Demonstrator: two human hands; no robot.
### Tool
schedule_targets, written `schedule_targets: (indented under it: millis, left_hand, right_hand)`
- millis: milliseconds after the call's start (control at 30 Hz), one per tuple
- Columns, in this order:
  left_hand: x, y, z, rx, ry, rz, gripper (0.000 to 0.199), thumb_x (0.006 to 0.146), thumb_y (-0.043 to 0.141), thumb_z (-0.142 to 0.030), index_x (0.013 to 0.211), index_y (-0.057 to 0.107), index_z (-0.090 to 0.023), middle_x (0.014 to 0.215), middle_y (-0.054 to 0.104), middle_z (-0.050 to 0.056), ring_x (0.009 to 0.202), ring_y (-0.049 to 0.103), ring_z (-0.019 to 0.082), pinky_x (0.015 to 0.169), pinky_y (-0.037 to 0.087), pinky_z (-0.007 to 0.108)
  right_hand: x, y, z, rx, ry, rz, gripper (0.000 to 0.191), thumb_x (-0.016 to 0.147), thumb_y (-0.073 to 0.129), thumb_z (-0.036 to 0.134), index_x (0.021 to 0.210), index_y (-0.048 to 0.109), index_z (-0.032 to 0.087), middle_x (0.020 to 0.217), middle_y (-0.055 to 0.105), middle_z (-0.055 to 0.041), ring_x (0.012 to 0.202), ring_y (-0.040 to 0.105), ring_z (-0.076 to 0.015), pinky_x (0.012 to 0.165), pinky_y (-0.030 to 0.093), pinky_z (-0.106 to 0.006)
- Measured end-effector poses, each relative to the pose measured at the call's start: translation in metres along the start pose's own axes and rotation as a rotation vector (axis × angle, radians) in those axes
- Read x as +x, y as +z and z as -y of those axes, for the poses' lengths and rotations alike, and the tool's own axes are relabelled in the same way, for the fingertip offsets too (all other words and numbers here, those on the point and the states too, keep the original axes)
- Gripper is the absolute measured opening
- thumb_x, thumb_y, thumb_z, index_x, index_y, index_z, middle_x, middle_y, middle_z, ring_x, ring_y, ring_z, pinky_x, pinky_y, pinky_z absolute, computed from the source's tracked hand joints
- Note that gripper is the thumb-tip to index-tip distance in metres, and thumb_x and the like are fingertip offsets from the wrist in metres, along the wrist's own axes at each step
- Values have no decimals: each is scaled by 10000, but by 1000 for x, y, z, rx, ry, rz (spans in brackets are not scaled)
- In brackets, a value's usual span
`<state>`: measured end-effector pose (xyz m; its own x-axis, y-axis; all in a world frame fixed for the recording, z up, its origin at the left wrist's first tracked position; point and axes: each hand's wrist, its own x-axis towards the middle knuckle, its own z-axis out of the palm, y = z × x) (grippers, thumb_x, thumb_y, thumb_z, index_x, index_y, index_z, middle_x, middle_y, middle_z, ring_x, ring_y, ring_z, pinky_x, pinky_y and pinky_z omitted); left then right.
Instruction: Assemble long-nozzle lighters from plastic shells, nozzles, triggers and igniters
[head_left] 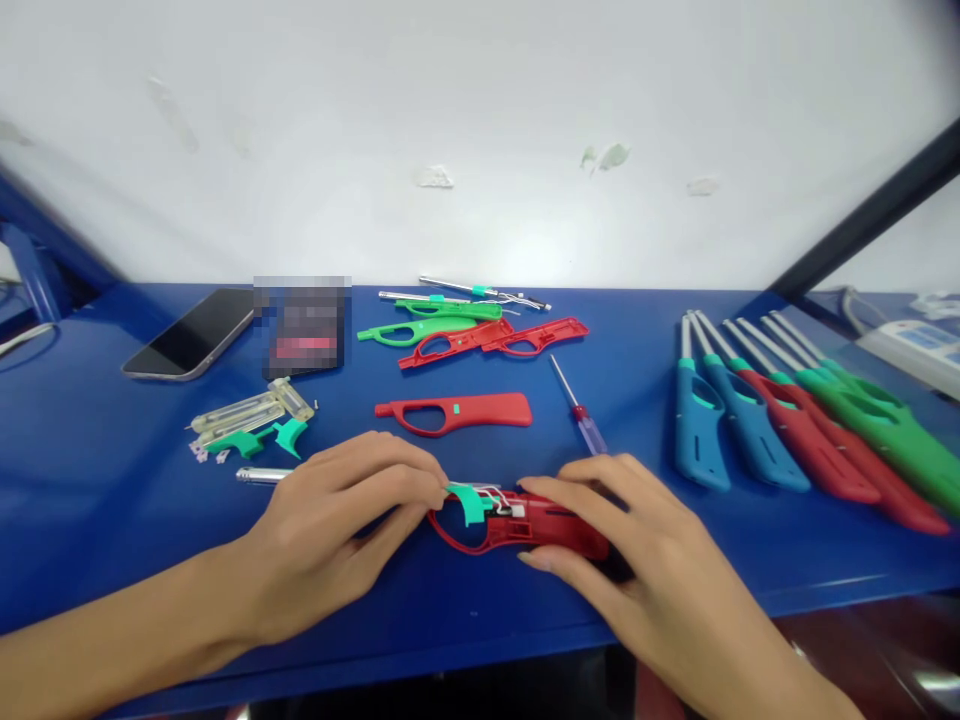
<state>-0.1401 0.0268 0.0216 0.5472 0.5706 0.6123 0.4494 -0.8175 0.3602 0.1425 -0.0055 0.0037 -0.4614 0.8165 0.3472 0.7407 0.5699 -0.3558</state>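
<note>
A red lighter half-shell (499, 535) lies inner side up near the table's front edge, with white wires and a small black-and-white part inside. My right hand (645, 545) grips its wide handle end between thumb and fingers. With closed fingertips, my left hand (352, 530) holds the narrow end, close to a green trigger (471, 503) seated in the shell. Left of that hand a metal lighter tube (262, 475) sticks out. A second red half-shell (469, 412), outer side up, lies just behind. The screwdriver (579, 408) rests behind my right hand.
Several assembled lighters (772, 420) in blue, red and green lie at right. Green half-shells (427, 328), red half-shells (495, 342) and metal tubes lie at the back. Clear fuel tanks (244, 415) and green triggers (289, 436) sit at left, near a phone (191, 335).
</note>
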Motion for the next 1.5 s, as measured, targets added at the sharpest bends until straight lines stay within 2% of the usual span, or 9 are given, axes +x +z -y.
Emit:
schedule_targets:
  millis: [100, 233, 567, 767, 1100, 1367, 1500]
  left_hand:
    - [-2, 2, 1, 20, -21, 22, 176, 983, 610, -35, 1013, 688, -189, 1009, 740, 8, 917, 725, 90, 886, 566, 165]
    - [-5, 3, 3, 20, -22, 41, 157, 995, 611, -58, 1035, 673, -196, 1008, 735, 1, 928, 712, 92, 904, 557, 171]
    - [-3, 3, 4, 12, 7, 90, 168, 994, 610, -39, 1082, 654, -175, 1015, 731, -3, 915, 656, 89, 900, 530, 185]
    - [-6, 2, 5, 30, 10, 108, 159, 1003, 597, -47, 1081, 657, -171, 993, 734, 1, 884, 645, 103, 866, 533, 216]
    - [-2, 3, 5, 71, 40, 121, 151, 1030, 571, -75, 1089, 669, -174, 998, 747, 8, 878, 662, 114, 855, 548, 225]
    - [-1, 1, 3, 62, -21, 127, 153, 1040, 556, -88, 1067, 673, -183, 978, 731, 0, 874, 668, 93, 847, 545, 177]
    - [-1, 4, 2, 60, -40, 122, 166, 1048, 541, -98, 1050, 678, -192, 983, 731, -4, 885, 683, 87, 859, 544, 167]
  right_hand:
    - [2, 1, 3, 15, 9, 2, 368, 993, 698, 470, 1323, 614, 329, 1185, 687, -24, 1039, 654, -258, 932, 543, -505]
    - [6, 1, 6, 41, 21, 27, 348, 963, 754, 429, 1273, 615, 352, 1188, 695, 7, 1039, 653, -245, 937, 525, -486]
    - [4, 2, 2, 81, 46, 24, 281, 998, 710, 418, 1261, 623, 369, 1189, 679, 5, 1033, 655, -234, 920, 524, -456]
    - [5, 1, 1, 99, 43, 40, 274, 997, 716, 397, 1251, 621, 360, 1191, 674, 8, 1032, 664, -225, 1021, 494, -483]
    - [7, 0, 3, 87, 37, 49, 266, 998, 716, 405, 1242, 617, 373, 1165, 688, 42, 1019, 659, -206, 1008, 494, -463]
    - [7, 0, 3, 79, 37, 53, 270, 999, 712, 412, 1248, 618, 370, 1179, 687, 33, 1021, 656, -213, 954, 512, -448]
    - [7, 0, 2, 85, 44, 50, 260, 1001, 707, 419, 1242, 630, 360, 1181, 684, 22, 1030, 658, -216, 1028, 492, -477]
